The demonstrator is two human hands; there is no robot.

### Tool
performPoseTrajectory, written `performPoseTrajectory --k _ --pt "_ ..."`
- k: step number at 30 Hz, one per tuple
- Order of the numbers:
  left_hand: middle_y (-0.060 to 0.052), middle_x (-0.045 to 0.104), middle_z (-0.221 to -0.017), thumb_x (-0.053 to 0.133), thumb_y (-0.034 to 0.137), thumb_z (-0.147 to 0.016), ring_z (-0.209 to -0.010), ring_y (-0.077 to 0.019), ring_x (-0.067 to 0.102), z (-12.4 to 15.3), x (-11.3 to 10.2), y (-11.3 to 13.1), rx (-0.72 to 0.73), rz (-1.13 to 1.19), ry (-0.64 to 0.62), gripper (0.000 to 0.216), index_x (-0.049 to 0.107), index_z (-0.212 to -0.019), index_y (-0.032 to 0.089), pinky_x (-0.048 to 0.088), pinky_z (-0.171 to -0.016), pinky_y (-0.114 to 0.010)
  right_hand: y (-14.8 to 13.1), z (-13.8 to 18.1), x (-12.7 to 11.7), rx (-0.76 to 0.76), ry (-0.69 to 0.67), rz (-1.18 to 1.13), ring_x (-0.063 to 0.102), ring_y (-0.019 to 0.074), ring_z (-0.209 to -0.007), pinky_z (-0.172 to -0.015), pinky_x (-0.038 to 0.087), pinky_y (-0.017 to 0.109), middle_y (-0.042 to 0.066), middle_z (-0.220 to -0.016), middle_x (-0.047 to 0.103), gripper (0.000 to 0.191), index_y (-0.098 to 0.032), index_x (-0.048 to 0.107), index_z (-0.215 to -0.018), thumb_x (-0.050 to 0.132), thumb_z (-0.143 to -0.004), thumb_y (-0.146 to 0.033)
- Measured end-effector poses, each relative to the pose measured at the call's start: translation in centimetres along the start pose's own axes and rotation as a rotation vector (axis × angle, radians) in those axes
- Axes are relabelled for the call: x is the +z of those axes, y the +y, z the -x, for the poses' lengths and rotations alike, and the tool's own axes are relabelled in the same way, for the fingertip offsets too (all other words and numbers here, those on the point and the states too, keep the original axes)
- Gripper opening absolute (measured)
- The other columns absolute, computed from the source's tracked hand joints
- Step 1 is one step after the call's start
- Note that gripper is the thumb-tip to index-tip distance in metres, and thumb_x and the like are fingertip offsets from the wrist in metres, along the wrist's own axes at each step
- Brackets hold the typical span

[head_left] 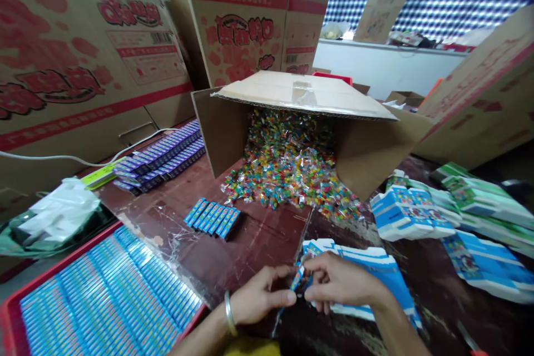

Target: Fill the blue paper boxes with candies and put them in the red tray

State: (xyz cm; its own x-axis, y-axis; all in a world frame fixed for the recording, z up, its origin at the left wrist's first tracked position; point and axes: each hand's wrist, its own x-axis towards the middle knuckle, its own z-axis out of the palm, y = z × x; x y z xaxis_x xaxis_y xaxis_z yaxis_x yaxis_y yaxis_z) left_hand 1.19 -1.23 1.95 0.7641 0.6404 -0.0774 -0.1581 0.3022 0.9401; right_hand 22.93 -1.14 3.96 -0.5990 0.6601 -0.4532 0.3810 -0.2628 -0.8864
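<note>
A small blue candy box (pixel 297 279) is held upright at a tilt between my hands, its white end flap showing at the top. My left hand (pixel 265 295), with a bangle at the wrist, pinches the box between thumb and fingers. At the flap end, the bent fingers of my right hand (pixel 336 281) press on the same box; whether they hold anything else is hidden. Beneath and beside my right hand lies a stack of flat blue cartons (pixel 375 267). A short row of filled-looking blue boxes (pixel 212 218) rests on the table ahead of my left hand.
A cardboard carton (pixel 304 89) on its side spills wrapped colourful candies (pixel 287 172) onto the table. A red tray (pixel 10 311) of packed blue boxes stands left. Purple boxes (pixel 162 156) lie behind. Blue and green flat cartons (pixel 488 194) and a red-handled tool (pixel 475 347) are right.
</note>
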Motion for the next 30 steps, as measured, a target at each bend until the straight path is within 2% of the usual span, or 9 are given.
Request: performPoseTrajectory --k 2,6,8,13,16,18,21,27,30 --pt "-0.006 0.069 -0.098 0.064 0.041 -0.08 -0.093 -0.0243 0.06 0.2 -0.3 0.0 -0.002 -0.08 0.053 0.043 0.064 -0.115 0.016 0.043 -0.087 -0.034 -0.1 -0.3 0.4 -0.006 0.029 0.019 0.054 0.0104 -0.042 -0.044 0.043 0.019 -0.002 -0.055 0.062 0.012 -0.018 0.066 -0.08 0.06 -0.078 -0.028" --pt "-0.006 0.069 -0.092 0.061 0.038 -0.083 -0.084 -0.0205 0.06 -0.1 -1.0 -0.8 0.053 0.014 0.331 0.034 0.066 -0.108 0.015 0.046 -0.078 -0.03 -0.2 -2.0 1.7 -0.175 0.572 0.012 0.056 0.0123 -0.059 -0.053 0.043 0.02 -0.001 -0.066 0.062 0.021 -0.019 0.064 -0.091 0.064 -0.079 -0.036" --pt "-0.006 0.068 -0.091 0.063 0.036 -0.082 -0.079 -0.0184 0.059 -0.5 -1.1 -1.6 0.072 0.101 0.468 0.031 0.066 -0.105 0.014 0.047 -0.073 -0.028 0.1 -3.0 2.5 -0.237 0.73 0.02 0.054 0.0121 -0.063 -0.055 0.041 0.019 -0.002 -0.071 0.06 0.021 -0.019 0.063 -0.088 0.067 -0.078 -0.036" --pt "-0.002 0.065 -0.079 0.07 0.028 -0.077 -0.069 -0.0127 0.057 -1.4 -0.6 -2.8 0.148 0.137 0.716 0.019 0.065 -0.088 0.014 0.048 -0.068 -0.024 1.4 -5.0 4.6 -0.293 0.896 0.064 0.044 0.0097 -0.054 -0.05 0.035 0.019 -0.005 -0.056 0.047 0.03 -0.017 0.053 -0.063 0.06 -0.084 -0.037" --pt "0.0 0.064 -0.081 0.072 0.023 -0.074 -0.072 -0.0127 0.058 -1.4 -0.4 -2.6 0.25 0.032 0.804 0.041 0.057 -0.112 0.021 0.048 -0.067 -0.022 2.0 -5.7 5.3 -0.356 0.93 -0.062 0.055 0.0129 -0.062 -0.057 0.043 0.021 -0.001 -0.069 0.06 0.018 -0.018 0.061 -0.091 0.059 -0.085 -0.035" --pt "-0.003 0.065 -0.099 0.07 0.023 -0.076 -0.083 -0.0158 0.06 -1.1 -0.4 -2.3 0.263 -0.047 0.782 0.054 0.049 -0.126 0.024 0.049 -0.073 -0.024 2.3 -6.1 5.6 -0.403 0.962 -0.104 0.06 0.0153 -0.07 -0.064 0.048 0.023 0.002 -0.081 0.065 0.031 -0.019 0.056 -0.113 0.058 -0.085 -0.034" --pt "-0.007 0.064 -0.113 0.065 0.025 -0.08 -0.091 -0.0197 0.061 -0.5 -0.5 -1.7 0.184 -0.098 0.646 0.052 0.048 -0.129 0.023 0.049 -0.079 -0.028 2.8 -6.4 5.9 -0.455 0.994 -0.034 0.063 0.0174 -0.08 -0.072 0.05 0.026 0.005 -0.095 0.067 0.036 -0.022 0.055 -0.12 0.058 -0.086 -0.032" --pt "-0.007 0.066 -0.1 0.068 0.02 -0.078 -0.087 -0.019 0.061 0.0 -1.3 -1.2 0.154 0.003 0.452 0.031 0.059 -0.107 0.017 0.047 -0.078 -0.028 2.8 -6.1 5.4 -0.479 0.966 0.161 0.061 0.0172 -0.077 -0.07 0.048 0.026 0.003 -0.084 0.064 0.012 -0.021 0.06 -0.095 0.055 -0.087 -0.029" --pt "-0.006 0.066 -0.094 0.068 0.018 -0.077 -0.083 -0.0176 0.06 0.0 -1.5 -1.2 0.137 0.031 0.419 0.028 0.058 -0.103 0.016 0.046 -0.075 -0.027 2.4 -6.1 4.9 -0.52 0.938 0.175 0.06 0.0192 -0.088 -0.077 0.046 0.028 0.005 -0.091 0.062 0.011 -0.021 0.057 -0.079 0.055 -0.087 -0.027"
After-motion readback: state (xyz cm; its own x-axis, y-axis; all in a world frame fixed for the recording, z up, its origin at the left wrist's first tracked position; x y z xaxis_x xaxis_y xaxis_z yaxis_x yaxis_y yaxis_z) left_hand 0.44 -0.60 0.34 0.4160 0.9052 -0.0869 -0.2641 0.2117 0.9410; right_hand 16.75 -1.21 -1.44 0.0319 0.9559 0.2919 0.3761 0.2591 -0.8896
